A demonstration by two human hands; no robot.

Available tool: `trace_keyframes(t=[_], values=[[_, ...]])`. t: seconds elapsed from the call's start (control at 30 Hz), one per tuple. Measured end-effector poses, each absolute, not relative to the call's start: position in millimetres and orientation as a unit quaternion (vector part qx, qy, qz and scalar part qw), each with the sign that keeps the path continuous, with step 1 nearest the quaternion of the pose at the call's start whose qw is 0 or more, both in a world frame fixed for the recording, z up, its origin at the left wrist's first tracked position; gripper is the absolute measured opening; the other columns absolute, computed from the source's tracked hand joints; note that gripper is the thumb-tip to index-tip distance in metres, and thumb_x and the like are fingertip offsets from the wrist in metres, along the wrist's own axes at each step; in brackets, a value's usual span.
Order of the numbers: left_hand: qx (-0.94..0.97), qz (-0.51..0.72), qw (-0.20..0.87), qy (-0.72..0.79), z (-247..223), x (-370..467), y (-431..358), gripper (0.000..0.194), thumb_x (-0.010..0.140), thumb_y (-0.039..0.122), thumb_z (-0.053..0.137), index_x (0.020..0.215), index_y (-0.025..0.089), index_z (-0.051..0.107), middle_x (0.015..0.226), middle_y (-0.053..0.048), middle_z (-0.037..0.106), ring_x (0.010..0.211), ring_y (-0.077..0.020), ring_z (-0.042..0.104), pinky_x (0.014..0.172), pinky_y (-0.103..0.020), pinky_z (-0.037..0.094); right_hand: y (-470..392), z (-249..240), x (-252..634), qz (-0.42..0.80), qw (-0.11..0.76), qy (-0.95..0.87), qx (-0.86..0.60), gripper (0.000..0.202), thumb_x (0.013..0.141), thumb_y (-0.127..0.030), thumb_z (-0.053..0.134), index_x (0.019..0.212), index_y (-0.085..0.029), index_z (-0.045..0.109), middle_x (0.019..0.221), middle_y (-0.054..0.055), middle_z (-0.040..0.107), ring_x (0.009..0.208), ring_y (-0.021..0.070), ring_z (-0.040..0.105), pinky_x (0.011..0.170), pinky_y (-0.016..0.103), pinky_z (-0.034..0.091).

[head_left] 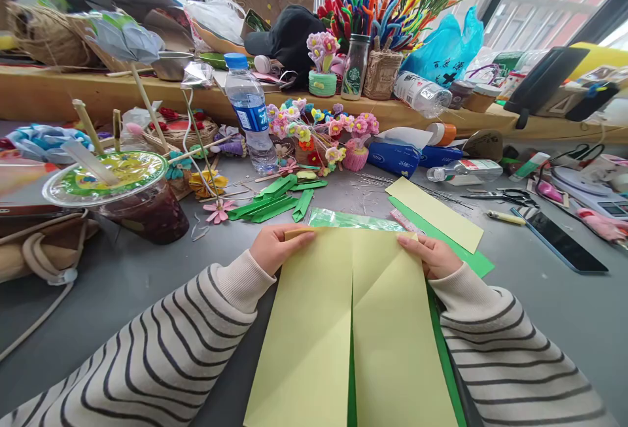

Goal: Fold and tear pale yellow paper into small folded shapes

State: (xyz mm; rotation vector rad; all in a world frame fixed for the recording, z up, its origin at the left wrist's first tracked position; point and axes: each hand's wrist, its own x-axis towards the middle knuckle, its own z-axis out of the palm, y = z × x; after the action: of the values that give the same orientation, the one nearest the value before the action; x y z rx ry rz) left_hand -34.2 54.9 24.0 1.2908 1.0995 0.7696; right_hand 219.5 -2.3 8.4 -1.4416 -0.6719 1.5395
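Observation:
A large sheet of pale yellow paper [309,322] stretches between my two hands, split by a long slit from its near edge up towards the top. Diagonal creases cross it. My left hand [277,248] pinches its far left corner, thumb on top. At the far right corner, my right hand [434,254] grips the paper the same way. Green paper [444,355] shows beneath, along the right side and through the slit. Just beyond the far edge lies a clear plastic packet with green in it [343,219].
Folded green paper strips [272,201] lie beyond my left hand. At left stands a lidded cup of dark drink [152,214]; a water bottle [250,116] stands farther back. To the right are a yellow paper strip [434,214], scissors [507,197] and a phone [559,240].

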Motion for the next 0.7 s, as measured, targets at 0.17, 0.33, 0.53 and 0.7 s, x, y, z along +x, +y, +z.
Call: trace_keyframes(t=[0.17,0.33,0.53,0.7], values=[[0.555,0.29,0.595,0.504,25.9,-34.0,56.5,0.032,0.052,0.036,0.067,0.072,0.013,0.063,0.067,-0.003,0.062,0.058,-0.0132,0.056,0.051,-0.021,0.046,-3.7,10.3,218.5,0.609,0.437,-0.284,-0.598,0.021,0.052,-0.035,0.069,0.062,-0.017,0.064,0.055,0.003,0.064,0.045,0.0129,0.057,0.044,0.022,0.044],[0.619,0.263,0.531,0.515,23.4,-33.9,60.1,0.03,0.052,0.04,0.065,0.067,0.013,0.064,0.066,-0.003,0.062,0.06,-0.0138,0.055,0.053,-0.02,0.045,-4.8,10.7,217.8,0.599,0.43,-0.286,-0.612,0.025,0.05,-0.035,0.07,0.065,-0.016,0.064,0.056,0.003,0.064,0.047,0.014,0.058,0.048,0.025,0.045],[0.649,0.283,0.494,0.505,21.5,-33.5,58.9,0.028,0.055,0.039,0.063,0.068,0.015,0.066,0.068,-0.003,0.064,0.065,-0.0152,0.057,0.055,-0.02,0.045,-4.2,13.1,215.5,0.609,0.436,-0.287,-0.597,0.024,0.05,-0.035,0.07,0.063,-0.016,0.064,0.053,0.001,0.063,0.044,0.0115,0.056,0.044,0.022,0.043],[0.619,0.312,0.526,0.493,21.0,-33.5,55.9,0.025,0.055,0.036,0.065,0.068,0.016,0.066,0.067,-0.002,0.065,0.063,-0.0144,0.058,0.054,-0.019,0.047,-4.7,18.4,213.2,0.613,0.446,-0.289,-0.585,0.019,0.051,-0.032,0.07,0.058,-0.016,0.063,0.048,-0.001,0.06,0.039,0.0087,0.051,0.039,0.02,0.039]])
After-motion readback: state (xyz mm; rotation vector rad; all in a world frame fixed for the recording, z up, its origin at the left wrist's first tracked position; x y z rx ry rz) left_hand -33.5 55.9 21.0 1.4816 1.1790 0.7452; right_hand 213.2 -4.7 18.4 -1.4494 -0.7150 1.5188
